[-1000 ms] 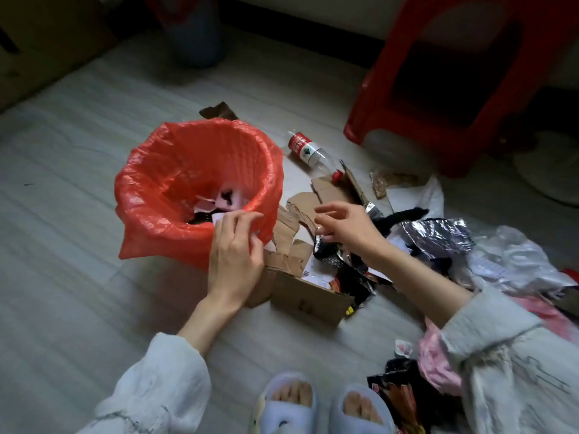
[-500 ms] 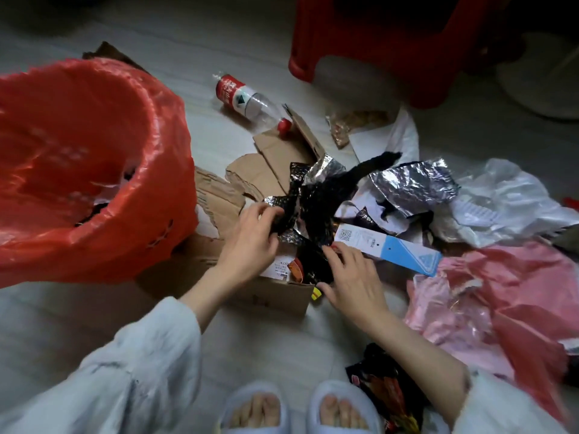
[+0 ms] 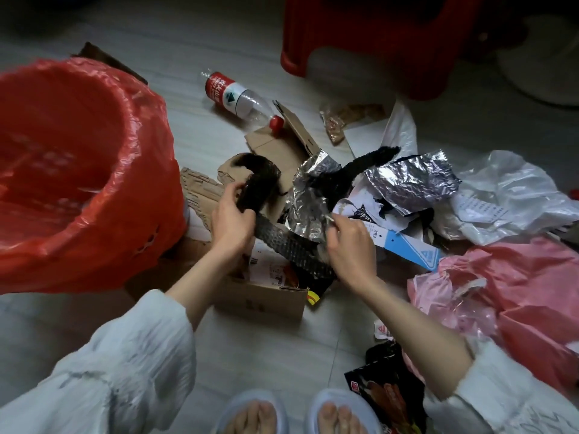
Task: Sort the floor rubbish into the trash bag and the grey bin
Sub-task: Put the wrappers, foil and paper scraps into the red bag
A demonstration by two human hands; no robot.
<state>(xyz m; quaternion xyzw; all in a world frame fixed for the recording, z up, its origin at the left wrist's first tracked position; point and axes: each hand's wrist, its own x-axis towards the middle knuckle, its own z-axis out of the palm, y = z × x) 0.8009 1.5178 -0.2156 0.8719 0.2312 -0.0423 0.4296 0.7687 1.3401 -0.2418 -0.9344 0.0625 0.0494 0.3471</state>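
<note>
Fingers of the left hand curl round a dark crumpled wrapper; the right hand pinches silver foil.

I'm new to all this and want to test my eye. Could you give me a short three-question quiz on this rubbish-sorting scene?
1. True or false: the plastic bottle stands upright.
2. What does the left hand grip? A) black bubble-wrap strip B) blue-and-white carton C) cardboard box
3. What colour is the trash bag beside the pile?

Key: 1 false, it lies on its side; 2 A; 3 red.
</note>
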